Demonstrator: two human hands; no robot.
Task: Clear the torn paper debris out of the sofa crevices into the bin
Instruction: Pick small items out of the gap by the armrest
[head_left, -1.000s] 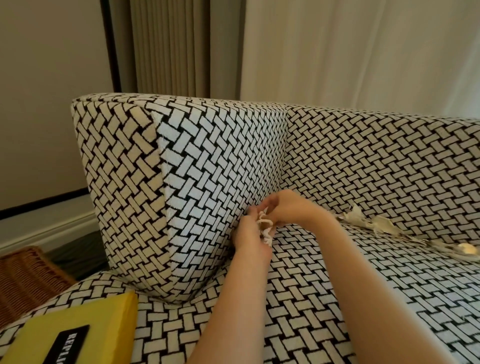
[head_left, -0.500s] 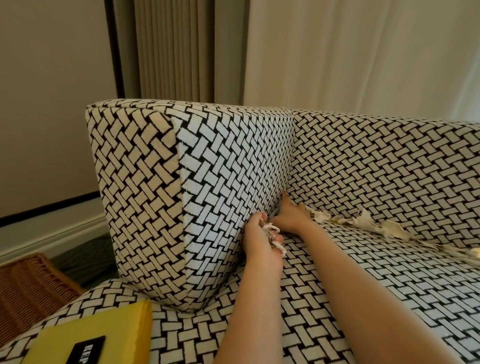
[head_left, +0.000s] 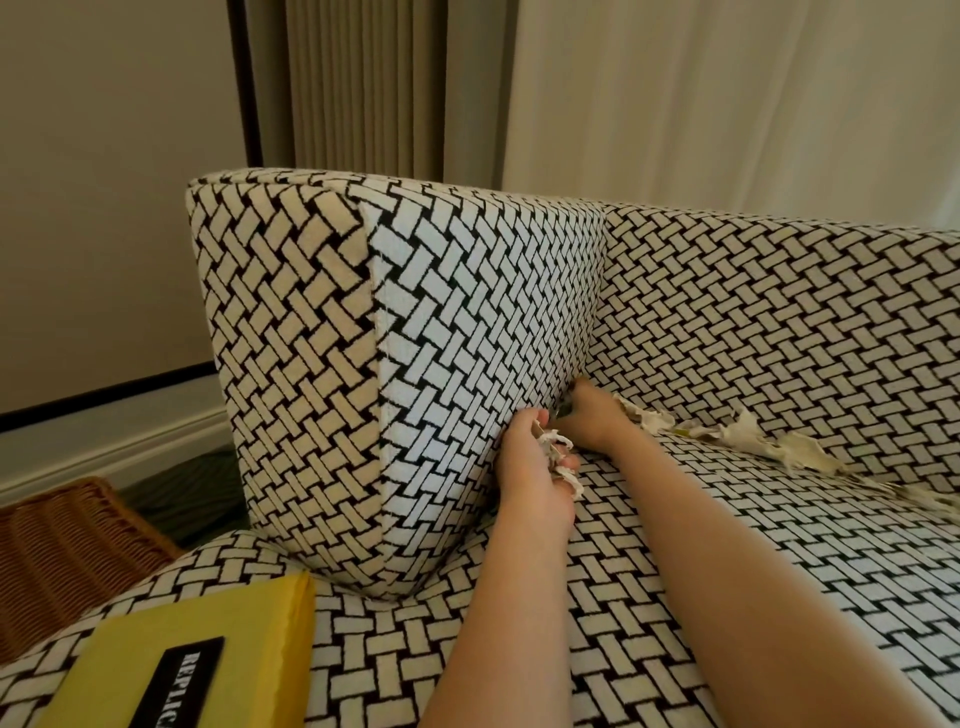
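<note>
Head view, and torn paper is picked out at once: a ragged line of cream scraps (head_left: 748, 434) is lodged in the seam where the back of the sofa (head_left: 779, 312) meets its seat. The line is strung out from the right hand (head_left: 592, 418) toward three o'clock. The pieces are crumpled and frayed at the edges, and several are stood up out of the crevice. The farthest ones are blurred at the frame's edge.

A second lot, a small wad (head_left: 558, 460) of the same pale paper, is clutched in the left hand (head_left: 532, 470). That hand is closed round it, with bits sticking out between the curled fingers. The back of the hand is pressed against the arm cushion (head_left: 467, 338), at nine o'clock of it.

Just past it, at one o'clock, the right hand is pushed down into the corner where cushion, back and seat meet. Its fingertips are buried in the gap, so whether anything is pinched there cannot be told. The nearest scrap is touched by its wrist.

At seven o'clock of the frame a yellow box (head_left: 182, 654) is laid on the seat. A wicker basket (head_left: 67, 540) is glimpsed on the floor at eight o'clock, well apart from both hands.
</note>
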